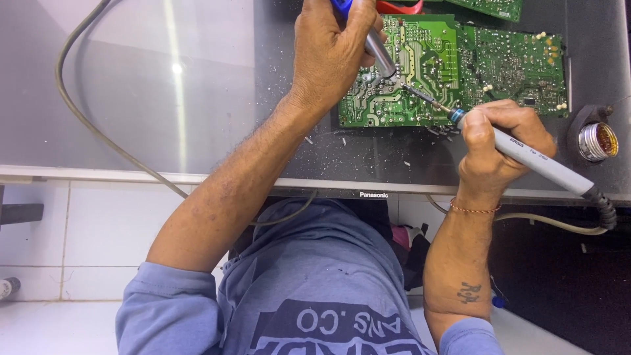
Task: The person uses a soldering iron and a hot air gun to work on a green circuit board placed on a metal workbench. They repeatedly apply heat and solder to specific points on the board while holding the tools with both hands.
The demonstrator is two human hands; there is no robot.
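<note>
Your right hand (503,141) is gripping a grey soldering iron (536,161), tip on the green circuit board (453,69) lying far on the dark table (197,85). Your left hand (332,49) is clamping what is probably a desoldering pump (378,49) beside it.

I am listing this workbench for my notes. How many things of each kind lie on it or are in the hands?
Green circuit boards: 2
Hand tools: 2, soldering iron, blue-handled suction tool
Round tin: 1
Total: 5
</note>
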